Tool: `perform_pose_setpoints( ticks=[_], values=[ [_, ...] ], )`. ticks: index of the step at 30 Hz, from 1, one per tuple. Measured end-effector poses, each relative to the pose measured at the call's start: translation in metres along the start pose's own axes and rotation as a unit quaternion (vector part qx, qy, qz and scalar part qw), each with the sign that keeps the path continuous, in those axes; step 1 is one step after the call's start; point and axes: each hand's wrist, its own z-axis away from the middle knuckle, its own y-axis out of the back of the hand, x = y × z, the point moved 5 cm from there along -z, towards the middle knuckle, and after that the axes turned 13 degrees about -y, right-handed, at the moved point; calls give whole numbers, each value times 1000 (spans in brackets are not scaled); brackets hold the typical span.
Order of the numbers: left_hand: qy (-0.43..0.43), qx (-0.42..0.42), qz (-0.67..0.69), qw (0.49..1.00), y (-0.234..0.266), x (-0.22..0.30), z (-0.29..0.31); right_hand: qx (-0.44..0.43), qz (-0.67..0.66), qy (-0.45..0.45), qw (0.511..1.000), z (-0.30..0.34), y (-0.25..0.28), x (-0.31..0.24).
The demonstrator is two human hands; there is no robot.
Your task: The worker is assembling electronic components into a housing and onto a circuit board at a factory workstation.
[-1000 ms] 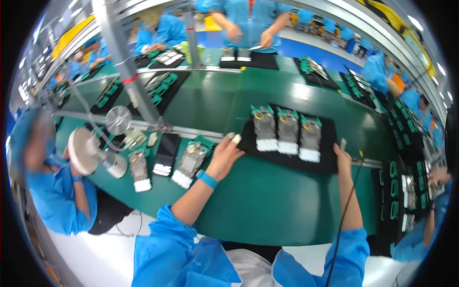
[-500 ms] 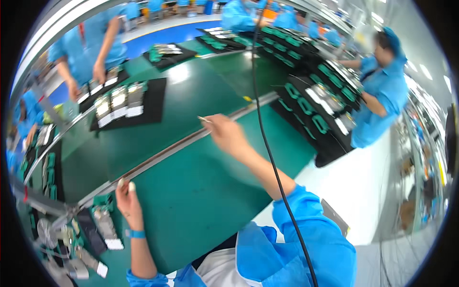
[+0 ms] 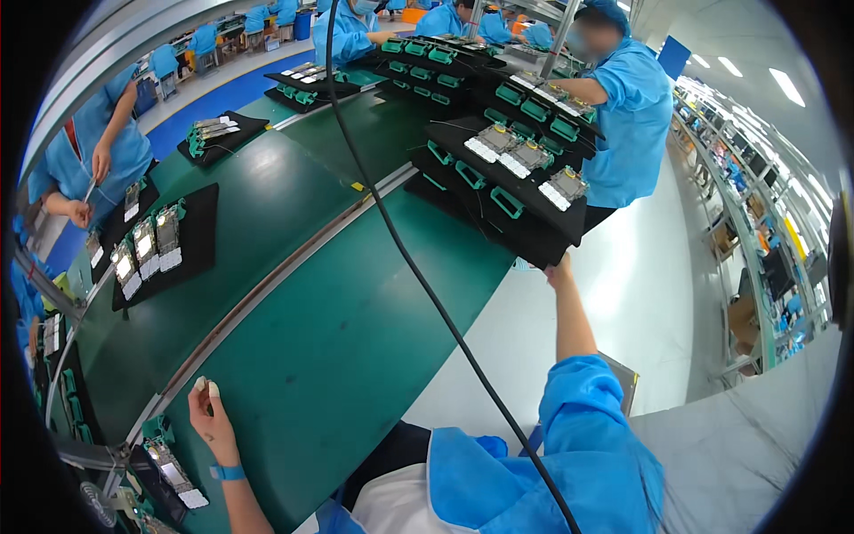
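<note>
Moved since half a second ago: right hand [image 3: 559,267], formerly over the metal rail, now at the near corner of a black tray [image 3: 525,233] of green-clipped boards at the green tabletop [image 3: 356,311] edge; grip on the corner, closure cannot be told. Left hand [image 3: 206,408]: resting near the rail [image 3: 267,289], fingers curled, grasping nothing visible. Black cable [image 3: 418,276]: crosses the tabletop.

My left hand [image 3: 210,418] rests on the workbench [image 3: 356,338] at its near-left edge, just behind a small device [image 3: 173,467]. My right hand [image 3: 559,267] touches the tray [image 3: 516,222] overhanging the workbench's right edge.
</note>
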Motion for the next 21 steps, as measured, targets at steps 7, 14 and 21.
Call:
perform_pose_setpoints(
  ticks=[7, 14, 21],
  values=[
    [-25, -17, -105, 994, 4, 7, 3, 49, 41, 20, 998, 16, -34, -3],
    [-28, -19, -110, 993, 11, 10, 7, -69, -12, -49, 996, 130, -102, 11],
    [-43, -32, -116, 992, 4, 12, 2, -169, 32, -123, 977, 188, -45, 55]
  ],
)
